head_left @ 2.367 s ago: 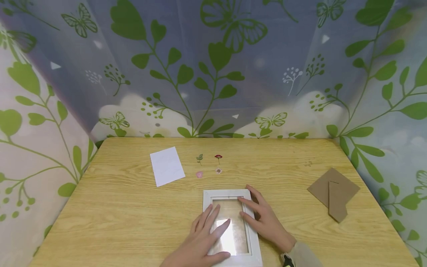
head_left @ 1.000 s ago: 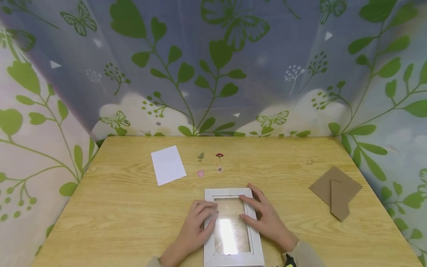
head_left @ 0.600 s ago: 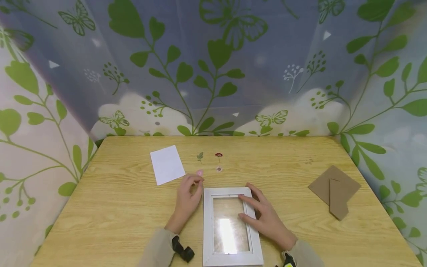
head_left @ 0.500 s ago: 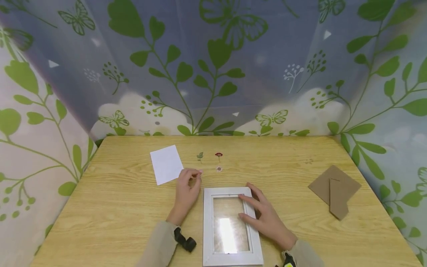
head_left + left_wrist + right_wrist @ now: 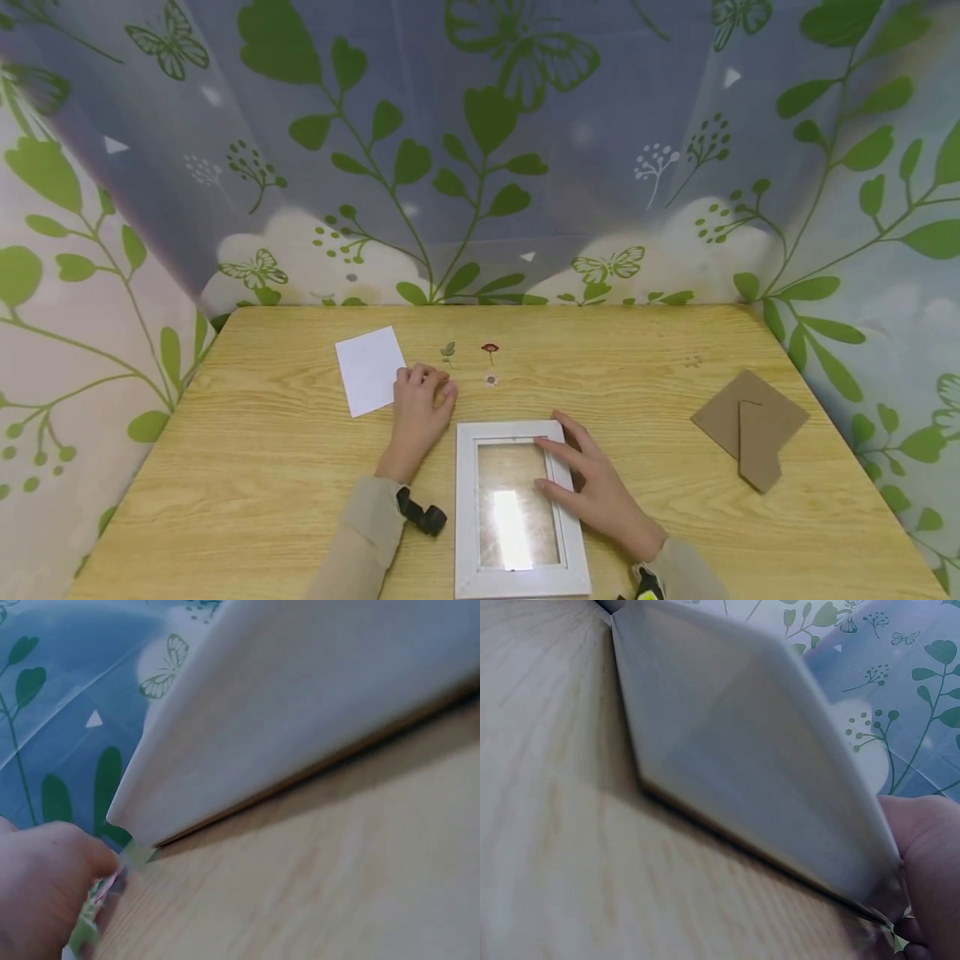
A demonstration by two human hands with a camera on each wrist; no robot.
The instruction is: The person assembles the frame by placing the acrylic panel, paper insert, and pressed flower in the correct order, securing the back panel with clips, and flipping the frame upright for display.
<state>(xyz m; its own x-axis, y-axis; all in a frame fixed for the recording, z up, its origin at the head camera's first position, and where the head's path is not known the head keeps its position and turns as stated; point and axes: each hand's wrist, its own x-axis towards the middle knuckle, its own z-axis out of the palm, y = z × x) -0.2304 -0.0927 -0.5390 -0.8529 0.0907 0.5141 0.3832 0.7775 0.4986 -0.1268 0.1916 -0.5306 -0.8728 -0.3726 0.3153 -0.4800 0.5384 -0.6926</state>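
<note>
In the head view a white picture frame (image 5: 467,500) with a clear pane lies on the wooden table. My right hand (image 5: 600,496) rests along its right rail, fingers spread and relaxed, two fingertips over the inner edge. Left of the frame's far corner, my left hand (image 5: 420,408) reaches forward, fingers bent, at the spot of a pink petal that the fingers hide. Whether they pinch it does not show. Beyond it lie a green leaf sprig (image 5: 447,352), a red flower (image 5: 490,348) and a small pale flower (image 5: 491,380). Each wrist view shows the frame's side.
A white sheet of paper (image 5: 367,371) lies just left of my left hand, whose fingers overlap its corner. A brown backing board (image 5: 712,417) with a folded stand sits at the right. Faint tiny bits (image 5: 692,361) lie near it. A patterned curtain (image 5: 525,208) closes off the back.
My left hand has left the picture frame, moved forward and left, and now covers the pink petal's spot. My right hand stays on the frame's right side.
</note>
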